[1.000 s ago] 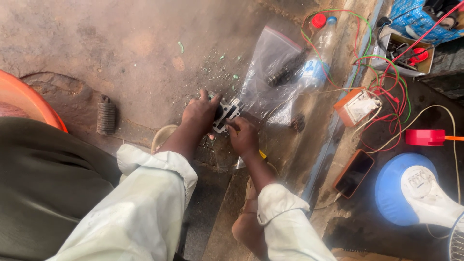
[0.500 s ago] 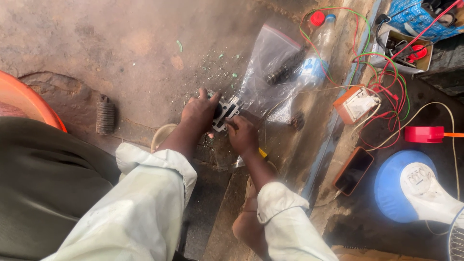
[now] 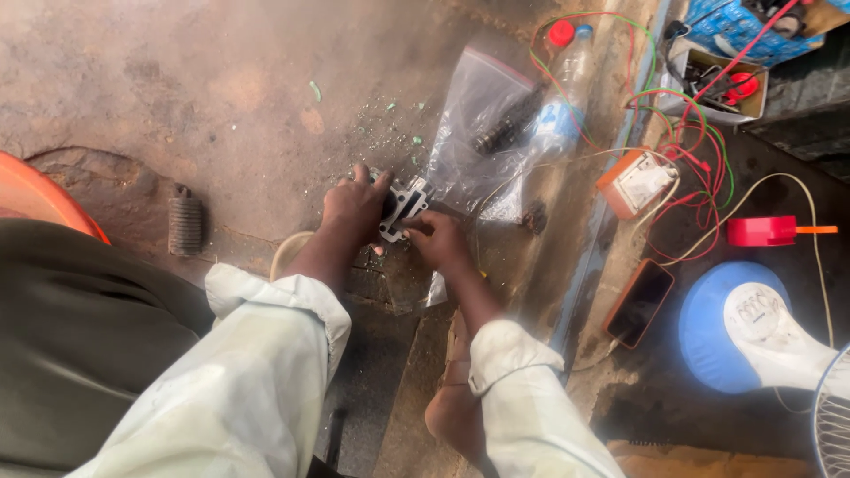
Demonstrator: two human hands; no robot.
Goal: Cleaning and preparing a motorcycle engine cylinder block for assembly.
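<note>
down on the dusty concrete floor (image 3: 221, 88), both hands clamped a small grey metal engine part (image 3: 403, 205): the left hand (image 3: 354, 212) wrapped over its left side, the right hand (image 3: 438, 241) pinching its lower right edge. just beyond lay a clear plastic bag (image 3: 487, 133) and a plastic bottle (image 3: 567, 80). farther right sat tangled red and green wires (image 3: 699, 159) and a dark phone (image 3: 639, 304).

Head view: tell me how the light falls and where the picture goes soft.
Head view: hazy sun washes out the concrete floor at upper left; the right side by the blue fan base lies in shade; glare on the clear plastic bag; left hand and right hand sharp enough on the metal part.
</note>
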